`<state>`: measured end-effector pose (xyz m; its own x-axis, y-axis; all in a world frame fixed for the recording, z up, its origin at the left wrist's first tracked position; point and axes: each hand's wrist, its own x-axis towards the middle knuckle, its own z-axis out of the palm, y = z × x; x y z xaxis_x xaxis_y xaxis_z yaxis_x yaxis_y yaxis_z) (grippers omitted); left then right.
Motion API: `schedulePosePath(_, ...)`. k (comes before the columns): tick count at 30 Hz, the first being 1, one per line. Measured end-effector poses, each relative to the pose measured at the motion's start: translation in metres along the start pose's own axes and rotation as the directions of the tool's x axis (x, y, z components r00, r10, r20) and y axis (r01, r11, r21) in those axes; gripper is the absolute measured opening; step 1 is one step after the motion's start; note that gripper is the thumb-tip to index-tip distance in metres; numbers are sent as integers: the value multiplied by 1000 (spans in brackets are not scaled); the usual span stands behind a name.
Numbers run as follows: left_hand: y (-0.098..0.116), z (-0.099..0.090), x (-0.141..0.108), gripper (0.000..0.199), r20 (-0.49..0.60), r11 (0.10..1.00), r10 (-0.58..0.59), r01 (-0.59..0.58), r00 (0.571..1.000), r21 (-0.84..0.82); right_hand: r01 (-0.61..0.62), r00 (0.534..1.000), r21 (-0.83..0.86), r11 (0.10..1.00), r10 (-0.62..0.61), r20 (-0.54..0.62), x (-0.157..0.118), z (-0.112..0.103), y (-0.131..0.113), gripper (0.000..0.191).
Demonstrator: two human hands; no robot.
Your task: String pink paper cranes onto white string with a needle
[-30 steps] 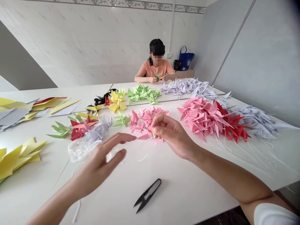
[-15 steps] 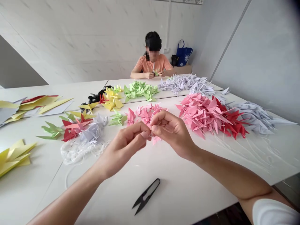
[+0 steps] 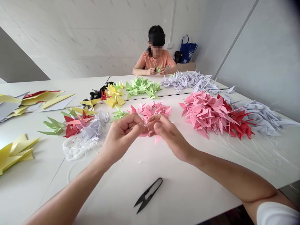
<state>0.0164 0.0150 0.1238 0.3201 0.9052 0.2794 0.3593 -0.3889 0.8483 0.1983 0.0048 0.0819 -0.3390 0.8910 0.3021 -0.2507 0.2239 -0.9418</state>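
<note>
Pinching white cord (image 3: 148, 128) at pink origami crane (image 3: 144, 133); left hand (image 3: 122, 137), right hand (image 3: 172, 136) both narrowly closed, fingertips meeting; cord calling for slow, careful pull-through.

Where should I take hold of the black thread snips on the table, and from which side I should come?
Pinch the two arms of the black thread snips near the looped end, from above, coming from the side of the right hand. They lie flat on the white table, loop pointing away and right, points toward you and left, so this grip likely stays clear of the blades.
</note>
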Motion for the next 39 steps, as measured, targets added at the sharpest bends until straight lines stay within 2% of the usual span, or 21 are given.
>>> schedulePosePath(2,-4,-2,1,18,-38,998,14,-11,999,61,-75,993,-68,995,81,87,-2,1,1,30)
schedulePosePath(4,-7,-3,3,17,-83,989,38,-25,996,148,-45,997,-193,980,55,49,-5,0,0,37)
schedulePosePath(8,-14,-4,7,15,-109,958,64,-30,992,284,116,987,-377,919,-149,-61,-4,-5,-5,33)
schedulePosePath(10,-19,-4,10,15,-92,945,63,-30,994,326,220,961,-409,886,-268,-63,-2,-7,-8,29)
schedulePosePath(12,-23,-4,12,15,-57,936,61,-37,996,350,292,943,-388,874,-330,-33,1,-9,-10,26)
schedulePosePath(16,-28,-1,12,16,25,930,54,-60,998,363,242,970,-204,949,-241,32,6,-14,-9,28)
schedulePosePath(21,-26,3,9,17,127,923,99,-139,987,360,90,995,-125,988,-94,-29,12,-22,-4,25)
schedulePosePath(25,-23,1,7,19,185,890,131,-198,974,412,22,1000,-198,980,-22,0,17,-28,-5,16)
schedulePosePath(30,-20,-4,7,20,239,832,163,-263,957,489,43,999,-298,954,-33,38,19,-31,-1,12)
schedulePosePath(32,-19,-6,6,20,243,811,178,-282,954,512,38,999,-311,949,-30,30,18,-30,0,6)
schedulePosePath(39,-14,-16,5,19,265,760,229,-342,937,553,37,998,-426,904,-16,53,14,-27,1,4)
